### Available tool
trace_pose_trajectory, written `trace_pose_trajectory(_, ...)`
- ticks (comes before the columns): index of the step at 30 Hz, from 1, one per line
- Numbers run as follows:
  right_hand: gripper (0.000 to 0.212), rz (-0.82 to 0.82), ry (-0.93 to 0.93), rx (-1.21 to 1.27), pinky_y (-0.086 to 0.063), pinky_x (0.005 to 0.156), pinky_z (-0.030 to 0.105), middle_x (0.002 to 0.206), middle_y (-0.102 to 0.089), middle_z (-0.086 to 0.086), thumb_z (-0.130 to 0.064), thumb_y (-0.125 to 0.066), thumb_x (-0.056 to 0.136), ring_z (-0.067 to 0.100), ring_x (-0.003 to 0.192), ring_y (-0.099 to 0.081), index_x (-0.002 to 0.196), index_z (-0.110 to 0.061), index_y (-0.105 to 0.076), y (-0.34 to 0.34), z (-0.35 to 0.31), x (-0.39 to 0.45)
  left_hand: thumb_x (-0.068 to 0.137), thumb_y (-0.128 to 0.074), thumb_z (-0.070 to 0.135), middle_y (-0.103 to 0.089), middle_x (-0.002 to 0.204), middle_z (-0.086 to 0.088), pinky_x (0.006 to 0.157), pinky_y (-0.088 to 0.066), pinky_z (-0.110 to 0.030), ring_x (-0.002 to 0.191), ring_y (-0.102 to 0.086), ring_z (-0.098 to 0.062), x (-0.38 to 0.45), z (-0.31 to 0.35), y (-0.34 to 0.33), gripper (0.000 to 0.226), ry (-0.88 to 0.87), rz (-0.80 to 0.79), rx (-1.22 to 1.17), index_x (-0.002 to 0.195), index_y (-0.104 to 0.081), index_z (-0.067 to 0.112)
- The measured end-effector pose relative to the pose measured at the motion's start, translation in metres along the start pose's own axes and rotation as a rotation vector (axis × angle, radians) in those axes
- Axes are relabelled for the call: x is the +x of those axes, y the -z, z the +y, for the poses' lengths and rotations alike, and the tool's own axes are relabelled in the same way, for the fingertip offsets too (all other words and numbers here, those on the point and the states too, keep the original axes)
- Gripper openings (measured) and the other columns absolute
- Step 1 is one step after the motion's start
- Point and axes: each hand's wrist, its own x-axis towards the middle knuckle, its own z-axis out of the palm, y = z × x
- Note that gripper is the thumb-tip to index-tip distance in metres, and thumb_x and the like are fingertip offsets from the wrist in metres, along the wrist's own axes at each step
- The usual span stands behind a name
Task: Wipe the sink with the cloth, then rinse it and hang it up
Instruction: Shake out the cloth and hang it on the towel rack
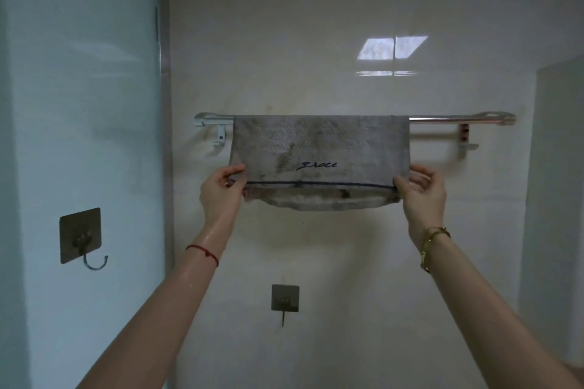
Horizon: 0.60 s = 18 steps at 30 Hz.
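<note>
Cloth (320, 148) draped over rail (455, 119), 12 o'clock. Left hand (222, 191) and right hand (422, 191) pinch its lower corners, likely to spread it flat for drying.

The cloth (320, 148) hangs over the towel rail (455, 119), above and between both hands. The left hand (221, 193) pinches its lower left corner, the right hand (422, 191) its lower right. One wall hook (285, 298) sits below the hands, another hook (81, 235) left of the left hand.

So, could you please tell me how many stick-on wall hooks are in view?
2: one hook on the left wall panel, one hook on the back wall below the cloth. None seem hidden.
</note>
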Motion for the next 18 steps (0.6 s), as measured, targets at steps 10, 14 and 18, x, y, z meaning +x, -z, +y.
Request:
trace_pose_trajectory(10, 0.026, -0.039, -0.009, -0.009, -0.053, 0.06, 0.016, 0.081, -0.063, 0.005, -0.002, -0.064, 0.088, 0.008, 0.065, -0.061, 0.11, -0.008, -0.052, 0.007, 0.033, -0.004, 0.085, -0.071, -0.001, -0.06, 0.106, -0.014, 0.079, -0.059, -0.032, 0.085, -0.066, -0.018, -0.008, -0.028, -0.002, 0.038, -0.071, 0.018, -0.109, 0.109, -0.045, 0.014)
trace_pose_trajectory(14, 0.037, -0.087, -0.062, -0.046, -0.05, 0.067, 0.024, 0.078, -0.063, 0.004, -0.012, -0.068, 0.088, 0.013, 0.067, -0.057, 0.12, -0.019, -0.052, 0.013, 0.039, -0.002, 0.087, -0.069, -0.001, -0.059, 0.115, -0.005, 0.068, -0.059, -0.019, 0.087, -0.067, -0.008, -0.008, -0.03, 0.0, 0.05, -0.046, -0.037, -0.123, 0.13, -0.047, 0.013)
trace_pose_trajectory(18, 0.024, -0.089, -0.076, -0.1, -0.046, 0.063, 0.024, 0.075, -0.061, 0.003, -0.016, -0.069, 0.087, 0.014, 0.065, -0.053, 0.109, -0.009, -0.063, 0.017, 0.038, 0.001, 0.089, -0.066, -0.001, -0.069, 0.106, -0.005, 0.065, -0.057, -0.016, 0.071, -0.069, -0.002, -0.003, -0.03, 0.002, 0.048, 0.055, -0.153, -0.131, 0.134, -0.051, 0.006)
